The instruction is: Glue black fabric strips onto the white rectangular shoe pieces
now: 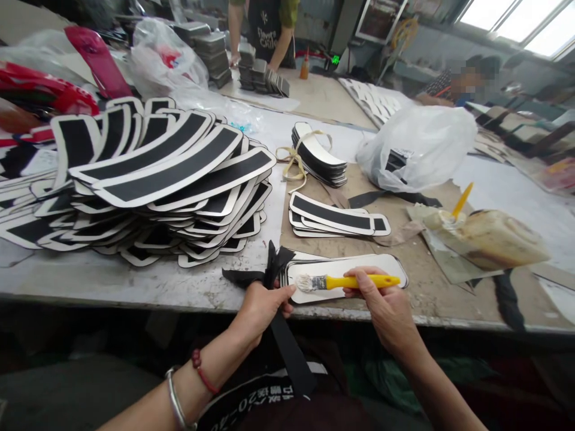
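My right hand (pixel 384 302) grips the yellow handle of a paintbrush (pixel 350 282). The brush's whitish bristles rest near the left end of a pale curved panel (pixel 381 266), on top of a small stack at the table's front edge. My left hand (pixel 263 304) is closed around black strips (pixel 290 353); their ends stick up above it and one hangs below the table edge. Its thumb tip reaches the panel's left end, close to the bristles. Just behind lie a few pale panels with black centres (pixel 332 214).
A large heap of black-centred panels (pixel 175 161) covers the left. Behind stand a tied panel stack (pixel 318 155) and a white plastic bag (pixel 417 149). At right lies a stained glue container (pixel 503 239) with a yellow stick (pixel 462 200). Two people are farther back.
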`<state>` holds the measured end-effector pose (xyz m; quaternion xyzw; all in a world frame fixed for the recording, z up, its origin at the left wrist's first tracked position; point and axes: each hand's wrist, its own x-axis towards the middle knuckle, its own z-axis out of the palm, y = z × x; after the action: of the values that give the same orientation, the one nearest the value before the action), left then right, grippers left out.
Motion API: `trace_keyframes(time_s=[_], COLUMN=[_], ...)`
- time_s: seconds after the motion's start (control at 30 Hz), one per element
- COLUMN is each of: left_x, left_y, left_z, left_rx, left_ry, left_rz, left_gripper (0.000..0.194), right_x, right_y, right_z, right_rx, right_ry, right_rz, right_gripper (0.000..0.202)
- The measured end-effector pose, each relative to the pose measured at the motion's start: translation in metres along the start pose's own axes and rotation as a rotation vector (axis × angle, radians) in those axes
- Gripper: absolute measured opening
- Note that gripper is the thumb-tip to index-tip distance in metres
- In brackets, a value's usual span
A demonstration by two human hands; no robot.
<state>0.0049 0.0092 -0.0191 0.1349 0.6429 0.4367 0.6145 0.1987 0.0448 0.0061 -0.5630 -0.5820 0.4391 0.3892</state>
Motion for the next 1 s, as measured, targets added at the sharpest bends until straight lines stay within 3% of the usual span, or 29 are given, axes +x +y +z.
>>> trace_keyframes(time_s=[0.17,0.43,0.57,0.73,1.0], left_x=[0.002,-0.001,0.000,0.003,0.003], left_y=[0.004,0.000,-0.002,-0.006,-0.008], left_z=[0.001,0.004,0.004,0.002,0.001], left_rx=[0.086,0.089,0.091,0.068,0.048], left_ry=[-0.013,0.023,0.027,0.033,0.053], left_rz=[-0.015,0.026,0.046,0.040,0.037], left_gripper=[0.024,0.021,0.025,0.029,0.030], right_x=[-0.003,-0.004,-0.002,-0.001,-0.008], right_y=[-0.003,0.007,0.005,0.002,-0.006], right_z=[-0.006,-0.055,-0.068,-0.075,-0.083], right_rx=[-0.099,-0.556,-0.699,-0.780,-0.918], right_ry=[0.067,0.253,0.305,0.325,0.280], right_rz=[-0.051,-0.263,-0.375,-0.515,-0.611], right_gripper=[0.029,0.020,0.014,0.009,0.013])
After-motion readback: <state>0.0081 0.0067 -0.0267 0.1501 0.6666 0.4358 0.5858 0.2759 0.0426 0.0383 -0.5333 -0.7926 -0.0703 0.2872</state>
